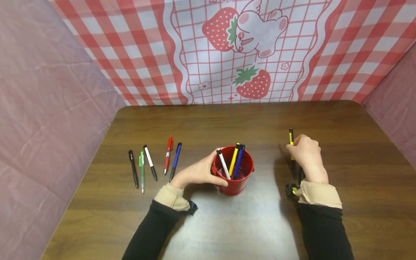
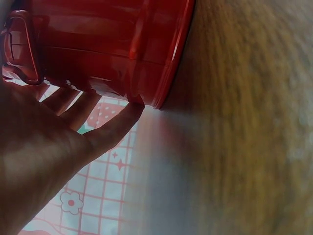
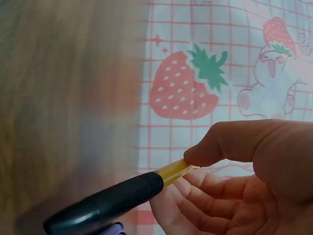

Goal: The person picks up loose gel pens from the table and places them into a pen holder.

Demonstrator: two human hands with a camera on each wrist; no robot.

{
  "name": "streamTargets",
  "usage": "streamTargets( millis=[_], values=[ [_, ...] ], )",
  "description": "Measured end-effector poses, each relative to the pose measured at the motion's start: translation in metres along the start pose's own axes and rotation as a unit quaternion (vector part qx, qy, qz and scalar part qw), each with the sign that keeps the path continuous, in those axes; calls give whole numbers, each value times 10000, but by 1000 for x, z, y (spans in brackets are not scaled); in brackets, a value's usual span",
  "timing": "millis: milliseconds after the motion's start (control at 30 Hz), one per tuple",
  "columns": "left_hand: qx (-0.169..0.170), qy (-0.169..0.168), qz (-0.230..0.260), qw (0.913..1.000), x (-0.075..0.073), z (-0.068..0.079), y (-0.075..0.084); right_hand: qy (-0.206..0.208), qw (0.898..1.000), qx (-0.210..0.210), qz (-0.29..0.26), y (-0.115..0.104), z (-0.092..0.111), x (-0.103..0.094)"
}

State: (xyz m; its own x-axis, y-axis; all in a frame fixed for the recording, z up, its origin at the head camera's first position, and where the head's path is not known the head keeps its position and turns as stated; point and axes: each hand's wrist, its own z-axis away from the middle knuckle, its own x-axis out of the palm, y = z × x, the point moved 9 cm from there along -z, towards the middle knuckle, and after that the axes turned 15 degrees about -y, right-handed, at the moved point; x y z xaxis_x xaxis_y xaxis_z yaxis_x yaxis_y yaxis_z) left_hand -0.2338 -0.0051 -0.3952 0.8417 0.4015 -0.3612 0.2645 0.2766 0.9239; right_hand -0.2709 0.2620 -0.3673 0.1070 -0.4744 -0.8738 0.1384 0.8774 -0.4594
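A small red bucket stands upright mid-table. In it lean a white pen with a black end, a yellow marker and a blue pen. My left hand holds the bucket from its left side, thumb across the near wall; the left wrist view has the fingers against its red wall. To the right, my right hand pinches a yellow-and-black marker between thumb and fingers. Its black end slants down close to the table in the right wrist view.
Left of the bucket lie a black pen, a green pen, a white-and-black pen, a red pen and a blue pen. A purple object shows partly below the held marker. A strawberry-print cloth hangs behind the table.
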Motion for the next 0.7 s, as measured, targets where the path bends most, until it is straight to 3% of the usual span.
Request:
streamTargets(
  millis=[200, 467, 700],
  values=[
    [-46, -24, -29, 10000, 1, 3, 10, 216, 9997, -104, -84, -7, 5, -9],
    [-99, -13, -15, 9999, 1, 3, 8, 375, 9984, -298, -296, -18, 12, -18],
    [-115, 0, 33, 9999, 1, 3, 9, 1158, 9889, -274, -886, -26, 22, -34]
  ],
)
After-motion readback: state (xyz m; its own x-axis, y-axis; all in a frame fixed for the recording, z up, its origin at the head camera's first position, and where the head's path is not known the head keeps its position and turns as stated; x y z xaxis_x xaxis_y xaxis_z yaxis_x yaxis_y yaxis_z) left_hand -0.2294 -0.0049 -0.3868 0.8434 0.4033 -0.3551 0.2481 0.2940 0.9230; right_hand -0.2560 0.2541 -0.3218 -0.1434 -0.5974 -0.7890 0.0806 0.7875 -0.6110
